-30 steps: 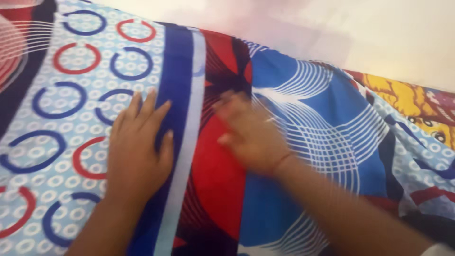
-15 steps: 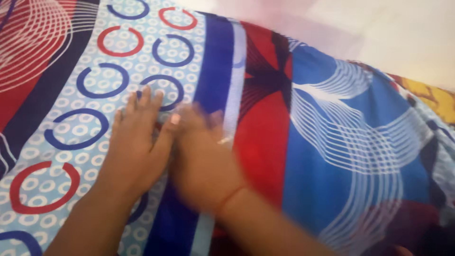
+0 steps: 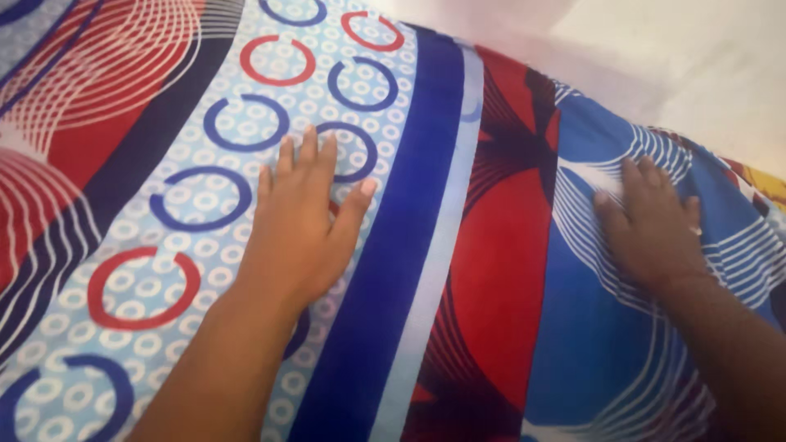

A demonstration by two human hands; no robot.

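Observation:
A large patterned cloth [image 3: 426, 245] in red, blue and white lies spread out before me, with ring patterns on a light blue band at the left and white wavy lines on a blue field at the right. My left hand [image 3: 303, 225] rests flat on the ringed band, palm down, fingers slightly apart. My right hand [image 3: 651, 225] lies flat on the blue wavy part further right, fingers spread. Neither hand grips anything.
A pale cream surface [image 3: 679, 57] shows beyond the cloth's far edge at the top right. A sliver of yellow patterned cloth [image 3: 770, 180] peeks in at the right edge.
My right hand has swept from beside my left hand out to the right across the cloth. The left hand stays pressed on the ringed band, while the view has shifted left.

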